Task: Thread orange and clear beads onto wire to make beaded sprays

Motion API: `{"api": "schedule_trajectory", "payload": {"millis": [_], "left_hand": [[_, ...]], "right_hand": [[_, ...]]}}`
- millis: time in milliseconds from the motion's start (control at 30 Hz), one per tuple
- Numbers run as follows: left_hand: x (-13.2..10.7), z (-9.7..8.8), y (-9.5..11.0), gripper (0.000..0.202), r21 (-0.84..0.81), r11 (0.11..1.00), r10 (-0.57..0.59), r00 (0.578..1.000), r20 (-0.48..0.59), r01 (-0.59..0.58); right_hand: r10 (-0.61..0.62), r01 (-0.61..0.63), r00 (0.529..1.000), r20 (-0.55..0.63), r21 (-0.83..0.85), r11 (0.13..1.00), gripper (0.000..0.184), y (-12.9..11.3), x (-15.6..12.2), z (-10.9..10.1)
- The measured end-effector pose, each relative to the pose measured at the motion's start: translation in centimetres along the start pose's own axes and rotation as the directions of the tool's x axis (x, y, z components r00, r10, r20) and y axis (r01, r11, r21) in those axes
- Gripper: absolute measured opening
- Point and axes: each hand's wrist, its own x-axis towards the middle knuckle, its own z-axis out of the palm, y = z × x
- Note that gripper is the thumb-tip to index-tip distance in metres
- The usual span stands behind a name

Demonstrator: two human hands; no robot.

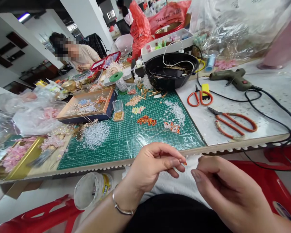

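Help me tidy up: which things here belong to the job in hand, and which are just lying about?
Likely the job's:
orange bit in the left hand
orange pile
mat

Seemingly just lying about:
glue gun
blue roll
tub

Orange-red beaded piece (185,163) in the left hand (157,165); green cutting mat (126,139), white grid lines; olive-green glue gun (235,79); orange-handled pliers (218,113); black basin (165,84); red plastic bag (169,13), dark lettering; pink flowers (16,157)

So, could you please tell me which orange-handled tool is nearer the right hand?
The pliers, near the table edge; the snips lie farther back, by the yellow block.
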Motion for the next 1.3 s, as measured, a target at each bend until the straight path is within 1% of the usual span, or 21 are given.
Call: {"api": "schedule_trajectory", "payload": {"millis": [200, 400, 467, 533, 567, 600, 633, 667, 700, 767, 800, 833, 867, 933, 967, 1033, 1067, 1100, 1167, 1233, 1300], "left_hand": [[-0.9, 0.5, 0.3, 0.012, -0.001, 1.0, 0.004, 1.0, -0.004, -0.004], [-1.3, 0.9, -0.3, 0.017, -0.003, 1.0, -0.011, 1.0, 0.011, 0.011], [-1.6, 1.0, -0.2, 0.017, 0.06, 0.998, -0.01, 1.0, 0.008, 0.009], [-2.0, 1.1, 0.3, 0.014, 0.236, 0.972, 0.018, 1.0, -0.012, -0.014], [-2.2, 1.1, 0.6, 0.012, 0.373, 0.926, 0.06, 0.998, -0.021, -0.048], [-2.4, 1.1, 0.9, 0.01, 0.524, 0.846, 0.121, 0.993, -0.015, -0.095], [-2.6, 1.0, 1.3, 0.007, 0.661, 0.735, 0.193, 0.981, 0.014, -0.154], [-2.7, 0.9, 1.6, 0.005, 0.763, 0.606, 0.264, 0.962, 0.073, -0.224], [-2.8, 0.9, 1.9, 0.006, 0.826, 0.477, 0.321, 0.934, 0.154, -0.3], [-3.0, 0.7, 2.1, 0.013, 0.864, 0.257, 0.397, 0.863, 0.313, -0.432], [-3.2, 0.6, 2.1, 0.015, 0.869, 0.169, 0.411, 0.835, 0.367, -0.465], [-3.3, 0.6, 2.0, 0.016, 0.876, 0.094, 0.412, 0.819, 0.399, -0.474], [-3.4, 0.6, 1.9, 0.016, 0.885, 0.037, 0.403, 0.817, 0.412, -0.464], [-3.5, 0.4, 1.9, 0.017, 0.894, -0.002, 0.36, 0.834, 0.419, -0.448], [-3.4, 0.1, 2.0, 0.017, 0.89, 0.005, 0.335, 0.84, 0.427, -0.455], [-2.6, -0.9, 2.6, 0.017, 0.891, 0.011, 0.341, 0.839, 0.423, -0.454], [-1.9, -1.8, 3.1, 0.017, 0.913, -0.003, 0.364, 0.849, 0.382, -0.409], [-1.0, -2.8, 3.8, 0.018, 0.943, -0.031, 0.408, 0.857, 0.315, -0.332], [1.2, -5.4, 5.1, 0.021, 0.993, -0.09, 0.496, 0.862, 0.105, -0.069], [3.4, -7.8, 6.2, 0.021, 0.993, -0.112, 0.503, 0.864, 0.034, 0.026], [5.3, -9.7, 6.7, 0.019, 0.99, -0.126, 0.467, 0.884, 0.006, 0.06]], "right_hand": [[-0.009, 0.009, 1.0, 0.006, -0.012, 1.0, 0.019, -0.2, -0.5, -0.1], [-0.016, 0.016, 1.0, 0.006, -0.01, 1.0, 0.019, -0.5, -0.5, -0.1], [0.004, -0.004, 0.999, 0.033, 0.005, 1.0, 0.018, -0.4, -0.6, 0.0], [0.036, -0.039, 0.997, 0.062, 0.039, 0.998, 0.016, -0.2, -0.7, 0.0], [0.058, -0.063, 0.995, 0.078, 0.059, 0.996, 0.017, -0.1, -0.8, 0.0], [0.087, -0.095, 0.991, 0.101, 0.079, 0.992, 0.019, -0.1, -0.8, 0.0], [0.121, -0.133, 0.985, 0.122, 0.095, 0.987, 0.021, 0.0, -0.7, 0.0], [0.161, -0.177, 0.976, 0.146, 0.107, 0.978, 0.021, 0.1, -0.7, 0.1], [0.201, -0.223, 0.964, 0.171, 0.117, 0.968, 0.021, 0.3, -0.6, 0.1], [0.27, -0.301, 0.938, 0.217, 0.125, 0.945, 0.021, 0.5, -0.5, 0.3], [0.292, -0.328, 0.927, 0.235, 0.129, 0.936, 0.021, 0.6, -0.4, 0.4], [0.305, -0.345, 0.919, 0.25, 0.132, 0.929, 0.023, 0.7, -0.3, 0.5], [0.313, -0.355, 0.913, 0.26, 0.135, 0.925, 0.025, 0.8, -0.2, 0.6], [0.331, -0.367, 0.913, 0.237, 0.128, 0.921, 0.029, 0.8, 0.0, 0.8], [0.34, -0.368, 0.917, 0.21, 0.117, 0.922, 0.031, 0.8, 0.0, 0.9], [0.348, -0.363, 0.926, 0.145, 0.086, 0.928, 0.035, 0.8, 0.0, 1.1], [0.346, -0.357, 0.93, 0.123, 0.072, 0.931, 0.036, 0.9, 0.0, 1.2], [0.342, -0.35, 0.933, 0.112, 0.061, 0.935, 0.037, 0.9, -0.1, 1.2], [0.333, -0.339, 0.937, 0.105, 0.045, 0.94, 0.038, 1.0, -0.2, 1.3], [0.328, -0.333, 0.939, 0.102, 0.036, 0.942, 0.039, 1.0, -0.2, 1.3], [0.331, -0.336, 0.938, 0.103, 0.035, 0.941, 0.038, 1.0, 0.0, 1.2]]}}
